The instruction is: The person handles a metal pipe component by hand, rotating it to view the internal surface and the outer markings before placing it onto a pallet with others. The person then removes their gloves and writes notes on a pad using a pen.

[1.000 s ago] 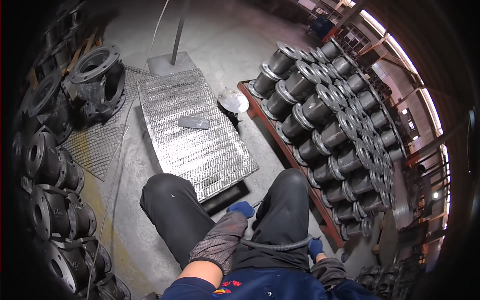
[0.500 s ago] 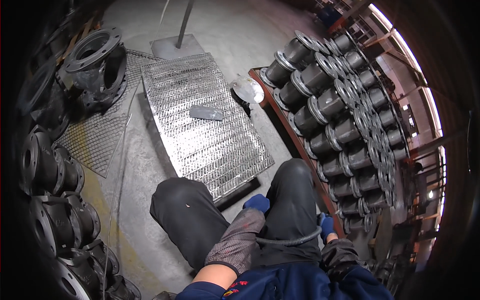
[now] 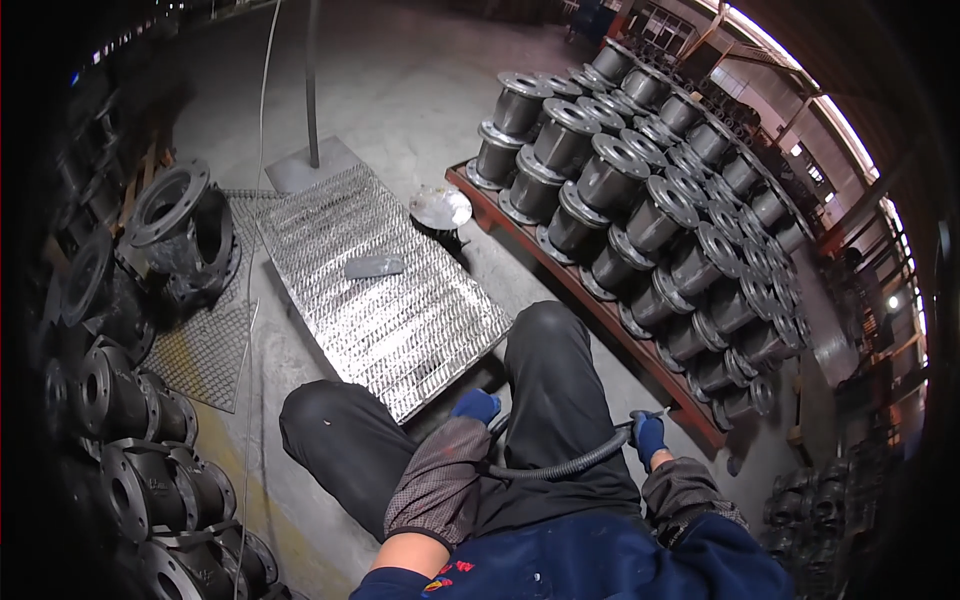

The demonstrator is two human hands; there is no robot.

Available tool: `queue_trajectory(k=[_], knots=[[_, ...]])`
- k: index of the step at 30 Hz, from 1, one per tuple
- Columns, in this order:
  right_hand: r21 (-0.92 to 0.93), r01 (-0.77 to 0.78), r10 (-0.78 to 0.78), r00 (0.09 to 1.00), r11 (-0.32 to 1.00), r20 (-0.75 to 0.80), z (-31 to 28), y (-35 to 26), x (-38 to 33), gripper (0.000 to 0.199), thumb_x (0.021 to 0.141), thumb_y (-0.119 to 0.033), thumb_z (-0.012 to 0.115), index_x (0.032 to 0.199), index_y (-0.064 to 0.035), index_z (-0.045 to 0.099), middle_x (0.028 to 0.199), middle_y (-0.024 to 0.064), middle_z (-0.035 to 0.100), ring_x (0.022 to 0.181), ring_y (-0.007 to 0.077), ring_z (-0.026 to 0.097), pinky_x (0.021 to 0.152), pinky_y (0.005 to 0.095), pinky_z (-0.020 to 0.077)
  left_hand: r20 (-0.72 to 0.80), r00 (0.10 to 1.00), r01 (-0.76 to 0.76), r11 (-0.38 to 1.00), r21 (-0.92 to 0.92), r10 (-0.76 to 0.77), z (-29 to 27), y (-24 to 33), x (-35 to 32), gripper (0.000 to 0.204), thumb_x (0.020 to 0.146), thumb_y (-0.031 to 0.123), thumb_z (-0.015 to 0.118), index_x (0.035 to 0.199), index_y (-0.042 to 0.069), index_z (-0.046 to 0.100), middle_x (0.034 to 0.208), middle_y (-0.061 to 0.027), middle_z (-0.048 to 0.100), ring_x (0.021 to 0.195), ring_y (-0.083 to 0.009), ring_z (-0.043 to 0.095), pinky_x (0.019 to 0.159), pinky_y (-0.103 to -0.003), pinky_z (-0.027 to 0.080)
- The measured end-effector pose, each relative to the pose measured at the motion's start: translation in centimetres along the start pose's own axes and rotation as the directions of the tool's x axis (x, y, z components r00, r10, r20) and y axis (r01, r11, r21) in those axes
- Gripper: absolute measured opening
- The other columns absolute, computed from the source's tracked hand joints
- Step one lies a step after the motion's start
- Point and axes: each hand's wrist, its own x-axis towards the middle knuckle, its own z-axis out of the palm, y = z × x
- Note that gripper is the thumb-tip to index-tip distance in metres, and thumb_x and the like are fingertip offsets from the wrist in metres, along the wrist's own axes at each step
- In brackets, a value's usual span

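Across my thighs curves a black corrugated hose (image 3: 560,467). At its right end my right hand (image 3: 649,434), in a blue glove, is closed around it beside my right thigh. A short thin tip sticks out past those fingers. Between my knees, my left hand (image 3: 476,406), also in a blue glove, is closed near the other end of the hose. What it holds, if anything, is hidden. In front of my knees lies a silvery metal grating table (image 3: 400,330). A flat grey block (image 3: 373,266) rests on it, away from both hands.
On the right, a red-brown rack (image 3: 545,262) carries many dark flanged pipe pieces (image 3: 610,170). Flanged castings (image 3: 140,480) stand along the left, by a mesh sheet (image 3: 215,350). A round-topped stand (image 3: 440,208) and an upright pole (image 3: 312,90) are beyond.
The head view has swung, so the table sits further left and lower. By my right hand, more of the hose and a thin tip now show. My left hand remains closed between my knees.
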Motion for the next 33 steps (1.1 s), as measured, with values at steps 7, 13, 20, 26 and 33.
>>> queue_trajectory(k=[7, 13, 20, 26, 33], knots=[[0.251, -0.168, 0.163, 0.986, 0.953, 0.038, -3.1, 6.4, 2.9, 0.024, 0.086, -0.02, 0.045, 0.102, -0.006, 0.057, 0.067, 0.011, 0.056, 0.047, 0.0188, 0.052, 0.039, 0.0296, 0.0375, 0.125, 0.992, 0.003, 1.0, 0.015, -0.005, 0.6, -0.9, -0.9, 0.029, 0.083, 0.022, 0.043, 0.088, 0.005, 0.066, 0.094, -0.0206, 0.063, 0.087, -0.0364, 0.062, 0.077, -0.044, 0.05], [0.376, -0.204, 0.183, 0.979, 0.904, 0.09, -2.1, 8.2, 3.0, 0.021, 0.09, -0.021, 0.044, 0.098, -0.0071, 0.058, 0.062, 0.0063, 0.052, 0.046, 0.017, 0.049, 0.04, 0.0299, 0.0365, 0.097, 0.986, 0.128, 0.989, 0.078, -0.136, 2.6, -7.2, -2.8, 0.028, 0.083, 0.025, 0.045, 0.087, 0.008, 0.066, 0.095, -0.0206, 0.063, 0.088, -0.0356, 0.062, 0.076, -0.045, 0.05], [0.304, 0.007, 0.055, 0.979, 0.953, -0.194, -3.8, 23.6, 7.6, 0.029, 0.088, -0.026, 0.045, 0.073, -0.0042, 0.056, 0.058, 0.0086, 0.055, 0.049, 0.0218, 0.051, 0.048, 0.0363, 0.0389, 0.322, 0.928, 0.154, 0.981, 0.121, -0.185, 0.2, -0.8, -2.5, 0.029, 0.084, 0.027, 0.044, 0.094, 0.01, 0.066, 0.098, -0.021, 0.062, 0.095, -0.0367, 0.059, 0.084, -0.044, 0.047], [-0.413, 0.11, -0.18, 0.974, 0.904, -0.136, -1.4, 31.1, 6.8, 0.03, 0.09, -0.027, 0.045, 0.081, -0.0028, 0.059, 0.079, 0.0166, 0.063, 0.071, 0.0349, 0.06, 0.059, 0.0402, 0.0446, 0.286, 0.921, 0.247, 0.964, 0.098, -0.265, 0.2, 1.0, -3.2, 0.034, 0.086, 0.028, 0.039, 0.094, 0.011, 0.066, 0.098, -0.0199, 0.062, 0.092, -0.0376, 0.06, 0.083, -0.044, 0.048], [-0.124, 0.217, -0.249, 0.881, 0.968, -0.403, -0.9, 20.5, 1.5, 0.026, 0.089, -0.025, 0.048, 0.097, -0.0085, 0.066, 0.098, 0.0089, 0.065, 0.086, 0.0201, 0.06, 0.069, 0.036, 0.0476, 0.344, 0.815, 0.499, 0.866, -0.012, -0.465, 0.4, -0.2, -4.4, 0.041, 0.087, 0.036, 0.036, 0.089, 0.008, 0.066, 0.095, -0.0202, 0.063, 0.086, -0.0379, 0.061, 0.078, -0.044, 0.048]])
